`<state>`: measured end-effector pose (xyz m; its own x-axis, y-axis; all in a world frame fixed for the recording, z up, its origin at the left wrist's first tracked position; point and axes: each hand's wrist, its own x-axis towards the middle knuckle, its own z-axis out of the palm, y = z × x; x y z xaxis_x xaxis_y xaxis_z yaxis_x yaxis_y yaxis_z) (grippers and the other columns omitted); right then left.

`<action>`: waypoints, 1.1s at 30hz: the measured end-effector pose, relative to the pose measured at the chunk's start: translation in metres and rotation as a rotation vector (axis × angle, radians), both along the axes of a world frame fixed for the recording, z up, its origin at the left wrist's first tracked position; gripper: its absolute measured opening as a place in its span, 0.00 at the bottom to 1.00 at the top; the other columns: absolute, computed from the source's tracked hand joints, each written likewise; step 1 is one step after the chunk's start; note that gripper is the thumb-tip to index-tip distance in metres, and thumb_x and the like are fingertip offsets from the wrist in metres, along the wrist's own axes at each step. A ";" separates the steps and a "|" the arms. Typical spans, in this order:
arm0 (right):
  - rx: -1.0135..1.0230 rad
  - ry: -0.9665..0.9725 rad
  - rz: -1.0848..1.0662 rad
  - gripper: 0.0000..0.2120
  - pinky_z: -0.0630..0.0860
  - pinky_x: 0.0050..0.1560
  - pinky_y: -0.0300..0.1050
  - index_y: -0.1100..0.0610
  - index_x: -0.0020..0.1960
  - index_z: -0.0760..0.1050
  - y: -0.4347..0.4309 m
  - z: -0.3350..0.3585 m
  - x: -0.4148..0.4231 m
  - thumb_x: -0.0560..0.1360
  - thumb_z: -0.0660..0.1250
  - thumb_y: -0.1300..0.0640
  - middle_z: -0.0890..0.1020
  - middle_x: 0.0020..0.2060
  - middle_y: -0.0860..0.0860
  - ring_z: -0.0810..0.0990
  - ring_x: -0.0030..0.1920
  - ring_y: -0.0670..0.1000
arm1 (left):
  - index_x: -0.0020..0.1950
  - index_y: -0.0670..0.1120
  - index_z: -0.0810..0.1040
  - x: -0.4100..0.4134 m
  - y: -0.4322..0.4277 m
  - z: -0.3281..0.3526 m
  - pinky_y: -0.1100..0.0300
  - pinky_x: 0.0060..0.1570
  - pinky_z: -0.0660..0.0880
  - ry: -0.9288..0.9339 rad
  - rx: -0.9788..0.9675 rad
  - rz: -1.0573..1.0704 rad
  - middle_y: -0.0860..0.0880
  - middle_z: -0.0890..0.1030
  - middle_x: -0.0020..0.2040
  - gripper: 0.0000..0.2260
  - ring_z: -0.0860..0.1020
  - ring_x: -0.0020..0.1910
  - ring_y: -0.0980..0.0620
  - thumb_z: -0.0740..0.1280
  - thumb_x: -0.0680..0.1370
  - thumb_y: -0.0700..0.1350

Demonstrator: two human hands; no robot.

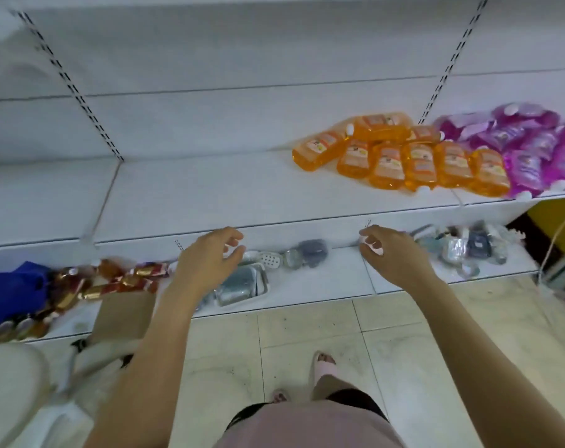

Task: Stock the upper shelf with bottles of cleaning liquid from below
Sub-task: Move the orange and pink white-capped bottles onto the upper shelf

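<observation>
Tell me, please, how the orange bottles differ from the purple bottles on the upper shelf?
Colour: the orange bottles hold clear amber-orange liquid, while the purple bottles look pinkish-purple.
Place: the orange bottles lie right of the middle of the shelf; the purple bottles lie further right, running off the picture's edge.
Shared: both groups lie flat, packed closely together, and have white caps.

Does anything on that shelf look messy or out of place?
Yes. The orange bottles lie flat in a loose heap on the shelf, some overlapping, not standing upright in rows. The purple bottles beside them are piled likewise.
</observation>
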<state>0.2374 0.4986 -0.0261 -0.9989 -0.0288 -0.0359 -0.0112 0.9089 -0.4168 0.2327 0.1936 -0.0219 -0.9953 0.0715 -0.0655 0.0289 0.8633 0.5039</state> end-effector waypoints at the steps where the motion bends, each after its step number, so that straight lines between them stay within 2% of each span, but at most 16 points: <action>1: 0.017 -0.084 -0.001 0.14 0.74 0.50 0.46 0.53 0.60 0.73 0.004 -0.011 0.003 0.76 0.62 0.52 0.81 0.52 0.50 0.78 0.52 0.52 | 0.60 0.51 0.74 0.000 0.000 -0.010 0.58 0.51 0.73 -0.081 -0.012 -0.011 0.54 0.79 0.55 0.11 0.77 0.53 0.52 0.62 0.78 0.50; 6: 0.036 -0.441 0.015 0.15 0.72 0.53 0.45 0.52 0.61 0.72 0.021 -0.051 0.019 0.76 0.63 0.48 0.78 0.54 0.50 0.75 0.51 0.49 | 0.63 0.49 0.72 0.002 0.003 -0.051 0.52 0.55 0.75 -0.384 -0.058 -0.073 0.49 0.78 0.59 0.15 0.77 0.56 0.48 0.62 0.78 0.51; 11: 0.022 -0.469 0.034 0.15 0.72 0.51 0.43 0.52 0.61 0.72 0.042 -0.074 0.016 0.76 0.62 0.48 0.79 0.52 0.49 0.75 0.48 0.47 | 0.65 0.48 0.71 -0.017 0.028 -0.069 0.52 0.56 0.74 -0.453 -0.080 -0.106 0.49 0.77 0.61 0.16 0.76 0.58 0.49 0.61 0.79 0.51; 16: 0.002 -0.445 0.059 0.15 0.74 0.54 0.46 0.52 0.61 0.72 0.071 -0.077 -0.027 0.76 0.62 0.48 0.79 0.54 0.50 0.77 0.52 0.50 | 0.65 0.49 0.71 -0.067 0.068 -0.062 0.50 0.56 0.74 -0.414 -0.105 -0.095 0.48 0.78 0.59 0.16 0.77 0.55 0.47 0.61 0.79 0.50; 20: -0.006 -0.379 0.104 0.16 0.72 0.52 0.44 0.52 0.63 0.71 0.092 -0.066 -0.073 0.77 0.61 0.49 0.79 0.55 0.49 0.77 0.54 0.50 | 0.64 0.49 0.71 -0.110 0.099 -0.055 0.51 0.57 0.74 -0.355 -0.105 -0.048 0.49 0.78 0.60 0.15 0.77 0.55 0.47 0.61 0.79 0.51; 25: -0.025 -0.273 0.164 0.15 0.73 0.54 0.47 0.53 0.61 0.72 0.113 -0.048 -0.136 0.77 0.62 0.49 0.80 0.55 0.51 0.77 0.54 0.52 | 0.62 0.49 0.72 -0.158 0.133 -0.046 0.56 0.53 0.70 -0.154 -0.085 0.075 0.51 0.79 0.57 0.14 0.77 0.55 0.49 0.61 0.78 0.51; 33: 0.022 -0.205 0.191 0.16 0.75 0.52 0.47 0.55 0.62 0.72 0.121 -0.031 -0.205 0.77 0.61 0.50 0.79 0.55 0.52 0.77 0.55 0.52 | 0.64 0.46 0.72 -0.261 0.160 -0.042 0.52 0.53 0.71 -0.014 -0.171 0.076 0.46 0.76 0.61 0.15 0.75 0.59 0.45 0.60 0.78 0.49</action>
<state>0.0327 0.6194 -0.0570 -0.9472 -0.2130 -0.2396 -0.1008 0.9073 -0.4083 -0.0278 0.3536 -0.0644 -0.9963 -0.0168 -0.0844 -0.0454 0.9358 0.3495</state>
